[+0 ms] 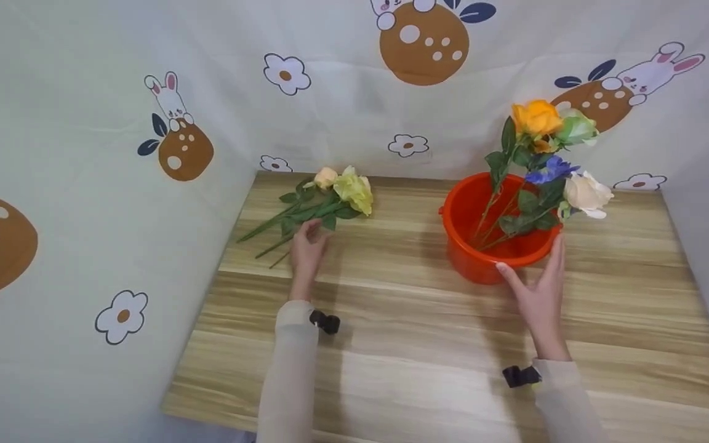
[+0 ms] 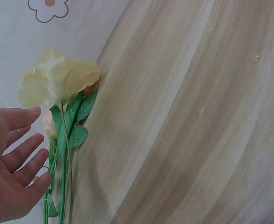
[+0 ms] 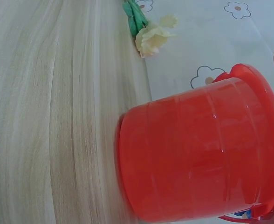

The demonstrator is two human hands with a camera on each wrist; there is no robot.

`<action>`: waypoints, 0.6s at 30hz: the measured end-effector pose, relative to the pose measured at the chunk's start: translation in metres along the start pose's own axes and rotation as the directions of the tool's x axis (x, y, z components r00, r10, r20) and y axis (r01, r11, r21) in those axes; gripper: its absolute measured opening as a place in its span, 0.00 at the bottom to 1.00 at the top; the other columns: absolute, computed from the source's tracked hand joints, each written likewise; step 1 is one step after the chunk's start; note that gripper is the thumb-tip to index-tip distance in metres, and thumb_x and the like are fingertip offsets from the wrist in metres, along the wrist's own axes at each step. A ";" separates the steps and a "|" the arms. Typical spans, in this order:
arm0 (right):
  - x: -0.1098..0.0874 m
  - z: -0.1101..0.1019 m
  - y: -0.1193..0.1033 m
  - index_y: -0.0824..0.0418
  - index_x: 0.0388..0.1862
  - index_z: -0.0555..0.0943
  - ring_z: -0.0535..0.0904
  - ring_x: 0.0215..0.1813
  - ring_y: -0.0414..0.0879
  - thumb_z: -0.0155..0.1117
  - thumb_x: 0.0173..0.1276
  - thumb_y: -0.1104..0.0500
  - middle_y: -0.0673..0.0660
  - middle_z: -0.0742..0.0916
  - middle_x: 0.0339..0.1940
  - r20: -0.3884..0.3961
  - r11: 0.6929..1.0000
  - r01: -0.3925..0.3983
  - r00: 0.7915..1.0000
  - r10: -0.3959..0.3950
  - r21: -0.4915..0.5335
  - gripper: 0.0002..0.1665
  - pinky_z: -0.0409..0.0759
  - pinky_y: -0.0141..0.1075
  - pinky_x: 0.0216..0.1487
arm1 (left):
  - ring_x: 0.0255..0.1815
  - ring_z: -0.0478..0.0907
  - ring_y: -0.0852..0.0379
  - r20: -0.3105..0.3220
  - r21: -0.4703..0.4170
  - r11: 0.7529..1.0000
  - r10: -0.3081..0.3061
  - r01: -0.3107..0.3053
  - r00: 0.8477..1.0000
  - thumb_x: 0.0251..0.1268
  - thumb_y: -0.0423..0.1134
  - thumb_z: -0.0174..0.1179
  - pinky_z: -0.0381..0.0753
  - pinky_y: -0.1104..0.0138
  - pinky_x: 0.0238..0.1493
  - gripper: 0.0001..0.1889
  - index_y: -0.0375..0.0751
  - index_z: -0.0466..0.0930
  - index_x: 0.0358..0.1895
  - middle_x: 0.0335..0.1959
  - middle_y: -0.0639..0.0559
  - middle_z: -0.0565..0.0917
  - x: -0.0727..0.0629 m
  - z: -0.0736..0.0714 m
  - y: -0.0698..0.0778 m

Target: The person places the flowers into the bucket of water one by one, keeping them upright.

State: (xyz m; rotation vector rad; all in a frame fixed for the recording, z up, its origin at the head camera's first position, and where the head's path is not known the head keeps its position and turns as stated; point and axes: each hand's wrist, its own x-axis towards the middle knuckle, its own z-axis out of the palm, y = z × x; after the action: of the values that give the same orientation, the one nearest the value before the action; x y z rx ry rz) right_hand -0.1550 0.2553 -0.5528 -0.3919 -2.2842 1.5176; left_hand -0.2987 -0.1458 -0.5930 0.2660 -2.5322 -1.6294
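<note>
I observe the right hand holding the red bucket, thumb and fingers spread apart. Left of the bucket, the left hand is relaxed, fingers parted, beside the yellow flower and peach bud; no grip shows. Caution: overlapping leaves could snag, dragging both together. Caution: the cream rose, overhanging the bucket's right side, could tumble if the bucket is jolted.

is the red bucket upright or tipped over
Upright: in the head view the red bucket stands on the table, mouth up, with flowers leaning in it.
</note>
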 end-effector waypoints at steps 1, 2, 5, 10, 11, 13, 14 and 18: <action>0.000 0.000 0.000 0.47 0.83 0.39 0.41 0.85 0.47 0.76 0.60 0.49 0.50 0.47 0.85 0.001 1.000 -0.002 1.000 0.002 0.002 0.66 0.42 0.53 0.83 | 0.66 0.75 0.45 0.001 0.010 1.000 -0.005 0.004 1.000 0.65 0.35 0.66 0.73 0.55 0.69 0.22 0.35 0.77 0.62 0.63 0.40 0.80 0.001 0.000 -0.001; 0.000 0.000 0.000 0.47 0.83 0.39 0.41 0.85 0.47 0.76 0.60 0.49 0.50 0.47 0.85 0.002 1.000 -0.003 1.000 0.003 0.003 0.66 0.42 0.53 0.83 | 0.66 0.75 0.45 0.000 0.018 1.000 -0.010 0.010 1.000 0.64 0.35 0.66 0.73 0.55 0.69 0.23 0.36 0.77 0.62 0.63 0.40 0.80 0.001 0.000 -0.002; 0.000 0.000 0.001 0.49 0.83 0.39 0.41 0.85 0.47 0.76 0.60 0.48 0.51 0.47 0.85 0.000 1.000 -0.006 1.000 0.006 -0.001 0.66 0.43 0.53 0.83 | 0.66 0.75 0.46 0.006 0.032 0.999 -0.019 0.019 1.000 0.64 0.35 0.66 0.73 0.54 0.68 0.23 0.37 0.77 0.63 0.63 0.42 0.80 0.002 0.000 -0.005; 0.001 0.000 0.002 0.54 0.83 0.40 0.42 0.85 0.49 0.77 0.59 0.49 0.55 0.48 0.85 -0.009 1.000 0.010 1.000 -0.010 -0.011 0.67 0.43 0.54 0.83 | 0.67 0.74 0.46 0.034 0.075 0.996 -0.039 0.037 0.999 0.67 0.37 0.64 0.74 0.53 0.67 0.24 0.42 0.75 0.65 0.65 0.45 0.79 0.004 0.001 -0.010; 0.001 0.000 0.003 0.54 0.83 0.40 0.42 0.85 0.49 0.77 0.59 0.49 0.55 0.48 0.85 -0.011 1.000 0.013 1.000 -0.013 -0.012 0.67 0.43 0.54 0.83 | 0.68 0.73 0.47 0.038 0.087 0.995 -0.042 0.039 0.998 0.67 0.38 0.64 0.74 0.53 0.67 0.24 0.43 0.75 0.66 0.65 0.46 0.79 0.005 0.001 -0.011; 0.001 0.000 0.002 0.53 0.83 0.40 0.42 0.85 0.49 0.77 0.59 0.49 0.54 0.48 0.85 -0.009 1.000 0.010 1.000 -0.010 -0.009 0.67 0.43 0.54 0.83 | 0.68 0.73 0.47 0.044 0.108 0.993 -0.045 0.040 0.998 0.68 0.38 0.64 0.73 0.53 0.68 0.24 0.45 0.75 0.66 0.66 0.46 0.78 0.006 0.002 -0.012; 0.001 0.000 0.002 0.52 0.83 0.40 0.42 0.85 0.48 0.77 0.59 0.48 0.53 0.48 0.85 -0.007 1.000 0.006 1.000 -0.006 -0.009 0.67 0.43 0.53 0.83 | 0.68 0.73 0.47 0.044 0.117 0.992 -0.046 0.041 0.998 0.68 0.39 0.64 0.73 0.53 0.68 0.24 0.45 0.75 0.66 0.66 0.47 0.78 0.007 0.002 -0.013; 0.000 0.000 0.001 0.49 0.83 0.39 0.41 0.85 0.47 0.76 0.59 0.47 0.49 0.47 0.85 0.001 1.000 -0.014 1.000 0.014 -0.008 0.67 0.43 0.53 0.83 | 0.69 0.73 0.47 0.046 0.125 0.991 -0.050 0.044 0.998 0.67 0.38 0.64 0.73 0.54 0.69 0.24 0.45 0.75 0.66 0.66 0.47 0.78 0.010 0.003 -0.015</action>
State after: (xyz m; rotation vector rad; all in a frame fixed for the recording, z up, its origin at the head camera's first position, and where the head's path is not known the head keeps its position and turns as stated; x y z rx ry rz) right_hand -0.1548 0.2559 -0.5533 -0.4098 -2.2939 1.5165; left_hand -0.3080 -0.1512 -0.6075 0.3035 -2.6885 -1.5150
